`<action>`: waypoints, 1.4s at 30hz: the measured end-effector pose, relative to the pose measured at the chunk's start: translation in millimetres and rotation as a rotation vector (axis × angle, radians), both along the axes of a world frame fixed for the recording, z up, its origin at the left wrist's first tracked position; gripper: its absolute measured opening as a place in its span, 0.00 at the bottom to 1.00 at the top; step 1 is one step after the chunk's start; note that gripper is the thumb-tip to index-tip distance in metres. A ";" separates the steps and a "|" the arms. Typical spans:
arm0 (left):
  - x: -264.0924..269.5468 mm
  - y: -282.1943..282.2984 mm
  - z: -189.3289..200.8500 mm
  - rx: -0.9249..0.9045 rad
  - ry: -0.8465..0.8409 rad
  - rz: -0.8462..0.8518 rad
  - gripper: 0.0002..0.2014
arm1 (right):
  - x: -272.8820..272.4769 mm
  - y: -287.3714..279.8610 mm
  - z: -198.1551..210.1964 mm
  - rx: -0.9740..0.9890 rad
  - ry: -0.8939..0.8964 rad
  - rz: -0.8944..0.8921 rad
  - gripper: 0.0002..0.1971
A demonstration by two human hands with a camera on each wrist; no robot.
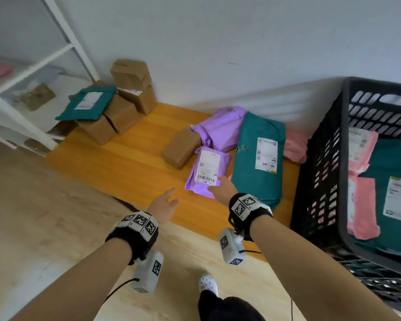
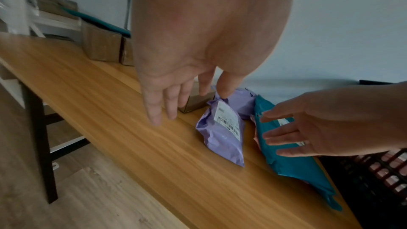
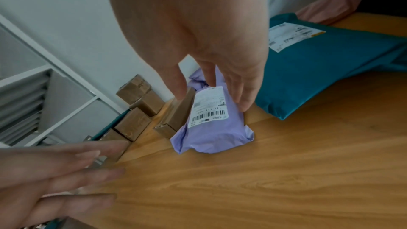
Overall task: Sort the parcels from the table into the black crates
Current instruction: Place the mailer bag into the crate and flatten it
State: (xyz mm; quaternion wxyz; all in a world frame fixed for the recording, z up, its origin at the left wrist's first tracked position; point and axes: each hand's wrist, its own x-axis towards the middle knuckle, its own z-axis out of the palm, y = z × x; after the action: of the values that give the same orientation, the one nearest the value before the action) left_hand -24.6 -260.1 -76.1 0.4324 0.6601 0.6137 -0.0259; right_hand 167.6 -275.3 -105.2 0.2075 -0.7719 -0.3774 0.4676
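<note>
Both my hands are spread and holding nothing: left hand [image 1: 163, 206] over bare wooden table [image 1: 125, 163], right hand [image 1: 222, 189] reaching the small purple plastic mailer with a white barcode label [image 1: 207, 171]. That slick, soft bag could slip from a shallow pinch.

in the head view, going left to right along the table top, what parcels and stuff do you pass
Pile of brown boxes with a teal mailer on top → single brown box → small purple mailer → large teal mailer → pink mailer → black crate.
</note>
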 end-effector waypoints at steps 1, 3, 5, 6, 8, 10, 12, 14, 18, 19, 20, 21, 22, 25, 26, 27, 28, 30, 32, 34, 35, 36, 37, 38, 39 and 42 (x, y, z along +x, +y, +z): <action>1.6 6.0 -2.1 -0.004 0.005 -0.013 0.25 | 1.0 2.9 -3.0 -0.018 -0.004 -0.014 0.24; 4.4 21.5 -8.9 -0.028 0.005 -0.044 0.25 | 2.2 10.1 -10.1 -0.062 0.008 -0.058 0.24; 6.8 34.0 -14.3 -0.043 -0.010 -0.064 0.25 | 1.6 14.3 -13.6 -0.089 0.019 -0.107 0.24; 8.3 39.7 -16.3 -0.044 -0.018 -0.074 0.25 | 0.8 17.2 -19.4 -0.091 0.020 -0.130 0.25; 10.7 50.9 -21.6 -0.055 -0.031 -0.103 0.24 | -3.6 23.6 -27.6 -0.094 0.029 -0.180 0.29; 12.1 61.5 -28.8 -0.073 -0.063 -0.158 0.24 | -8.7 31.2 -39.7 -0.097 0.058 -0.224 0.34; 13.7 74.9 -34.9 -0.094 -0.101 -0.207 0.24 | -11.6 38.1 -55.6 -0.112 0.069 -0.279 0.38; 15.7 91.3 -37.9 -0.115 -0.105 -0.253 0.24 | -14.6 44.1 -66.0 -0.123 0.078 -0.335 0.39; 19.1 124.6 -42.9 -0.190 -0.083 -0.336 0.24 | -30.8 52.5 -50.3 -0.189 0.082 -0.449 0.48; 19.1 131.6 -44.9 -0.203 -0.085 -0.350 0.24 | -34.8 54.1 -46.8 -0.207 0.079 -0.472 0.50; 18.7 137.6 -46.9 -0.213 -0.084 -0.368 0.24 | -37.6 56.4 -46.1 -0.226 0.067 -0.489 0.51; 18.0 143.0 -48.8 -0.226 -0.086 -0.388 0.24 | -41.0 58.3 -46.1 -0.243 0.049 -0.495 0.52; 16.9 147.6 -51.2 -0.241 -0.087 -0.405 0.24 | -44.3 60.2 -45.9 -0.261 0.030 -0.498 0.53; 14.6 158.9 -59.0 -0.281 -0.105 -0.444 0.24 | -52.3 68.0 -46.6 -0.289 -0.009 -0.547 0.56; 14.4 161.4 -60.8 -0.289 -0.118 -0.463 0.23 | -54.6 70.2 -46.7 -0.301 -0.016 -0.566 0.57; 14.4 163.2 -61.0 -0.294 -0.125 -0.485 0.23 | -56.8 71.7 -46.8 -0.308 -0.029 -0.583 0.58; 14.5 164.6 -60.3 -0.297 -0.129 -0.504 0.23 | -59.0 73.5 -46.5 -0.316 -0.040 -0.603 0.59; 13.8 167.2 -58.7 -0.313 -0.143 -0.519 0.22 | -63.9 77.5 -46.0 -0.324 -0.060 -0.626 0.60; 12.3 171.1 -57.8 -0.331 -0.144 -0.526 0.22 | -68.1 82.6 -46.5 -0.337 -0.087 -0.645 0.60; 11.3 177.6 -59.9 -0.327 -0.143 -0.542 0.21 | -71.8 87.9 -45.9 -0.345 -0.122 -0.662 0.57; 10.8 181.5 -60.1 -0.323 -0.153 -0.544 0.21 | -72.9 90.1 -46.0 -0.356 -0.139 -0.662 0.55; 10.2 185.1 -59.6 -0.320 -0.170 -0.539 0.21 | -73.6 91.9 -45.3 -0.379 -0.157 -0.650 0.54; 9.6 188.8 -58.8 -0.316 -0.181 -0.542 0.21 | -74.2 92.9 -43.9 -0.411 -0.174 -0.626 0.53; 9.3 192.3 -56.9 -0.307 -0.185 -0.555 0.20 | -74.6 93.3 -41.8 -0.440 -0.188 -0.605 0.53; 9.7 195.7 -53.7 -0.289 -0.181 -0.576 0.20 | -74.6 93.0 -39.8 -0.460 -0.205 -0.592 0.52; 16.5 204.2 -39.3 -0.200 -0.179 -0.629 0.19 | -73.3 88.1 -30.2 -0.454 -0.258 -0.573 0.49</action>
State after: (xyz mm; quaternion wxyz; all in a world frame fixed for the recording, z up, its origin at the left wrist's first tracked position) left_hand -8.2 -55.8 -115.4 0.5180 0.7710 0.3341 -0.1602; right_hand 94.3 -187.2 -135.4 0.1043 -0.9248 -0.0565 0.3614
